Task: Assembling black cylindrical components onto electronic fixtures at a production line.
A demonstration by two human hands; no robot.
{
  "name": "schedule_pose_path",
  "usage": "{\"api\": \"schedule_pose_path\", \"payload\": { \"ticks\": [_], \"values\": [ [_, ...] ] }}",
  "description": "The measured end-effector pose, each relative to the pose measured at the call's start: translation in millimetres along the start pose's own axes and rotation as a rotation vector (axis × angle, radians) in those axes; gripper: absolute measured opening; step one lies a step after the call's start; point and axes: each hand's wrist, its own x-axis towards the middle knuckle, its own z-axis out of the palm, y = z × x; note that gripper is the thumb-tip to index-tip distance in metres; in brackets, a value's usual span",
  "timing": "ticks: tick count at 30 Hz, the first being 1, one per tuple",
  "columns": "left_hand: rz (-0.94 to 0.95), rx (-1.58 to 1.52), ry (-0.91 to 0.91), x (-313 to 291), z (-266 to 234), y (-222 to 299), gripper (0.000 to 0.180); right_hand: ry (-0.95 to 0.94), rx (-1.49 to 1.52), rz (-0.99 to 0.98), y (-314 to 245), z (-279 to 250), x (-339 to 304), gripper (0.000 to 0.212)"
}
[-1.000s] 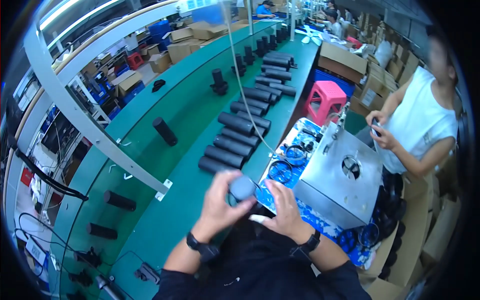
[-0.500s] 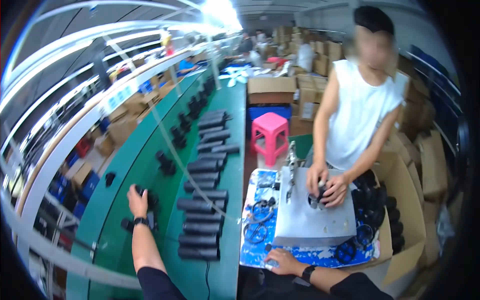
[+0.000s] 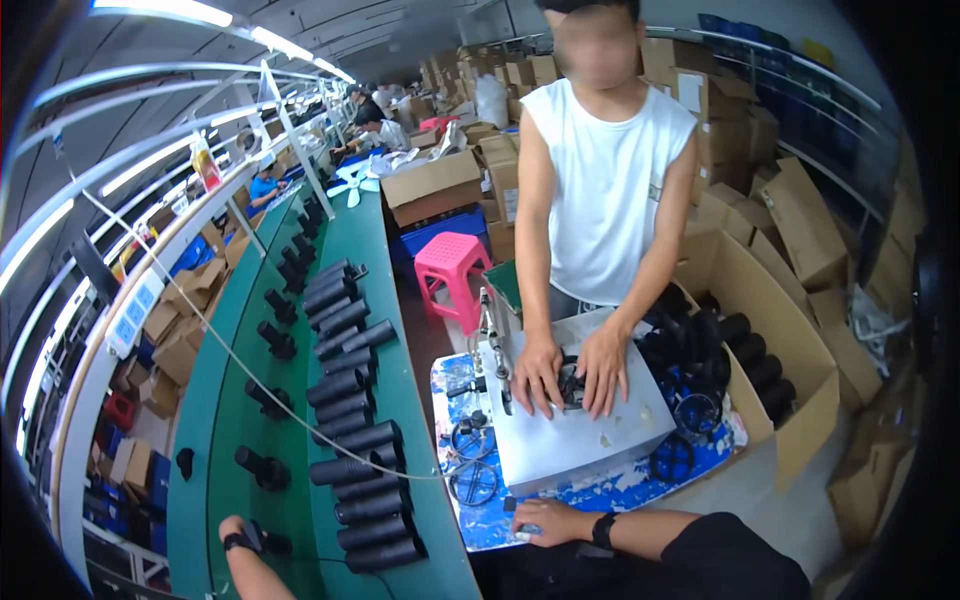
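Note:
My left hand point(image 3: 231, 526) is low on the left, over the green conveyor. A dark part point(image 3: 272, 543) shows beside its wrist, which wears a black band; its fingers are mostly hidden. My right hand point(image 3: 548, 521) rests at the near edge of the blue, paint-worn table point(image 3: 600, 483), fingers curled in, with a small dark bit at the tips that I cannot make out. Just beyond stands a grey metal box fixture point(image 3: 570, 450). Across it, a co-worker's two hands point(image 3: 572, 375) press flat around a dark round part in its top.
Several black cylinders point(image 3: 365, 437) lie in a row along the green bench, with upright black parts point(image 3: 262, 467) on the conveyor beside them. At right, an open carton point(image 3: 805, 400) holds black cylinders. A pink stool point(image 3: 450, 262) stands behind the table. A thin pale cord point(image 3: 240, 365) crosses the bench.
The view has swung right. My left hand has come down and nearer, away from the upright black part it was at. The co-worker's hands have gone from gripping a dark part to pressing flat.

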Motion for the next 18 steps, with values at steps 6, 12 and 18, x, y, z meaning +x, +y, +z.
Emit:
{"api": "schedule_pose_path", "payload": {
  "ticks": [6,12,18],
  "values": [
    [0.173,0.329,0.419,-123,55,92,0.055,-0.014,-0.048,0.005,12,8,-12,0.032],
    [0.615,0.033,0.909,-409,52,188,0.053,-0.072,0.213,0.155,-9,-15,-8,0.047],
    [0.785,-0.326,-0.135,-531,165,273,0.119,0.335,0.069,-0.144,-96,-77,4,0.058]
  ]
}}
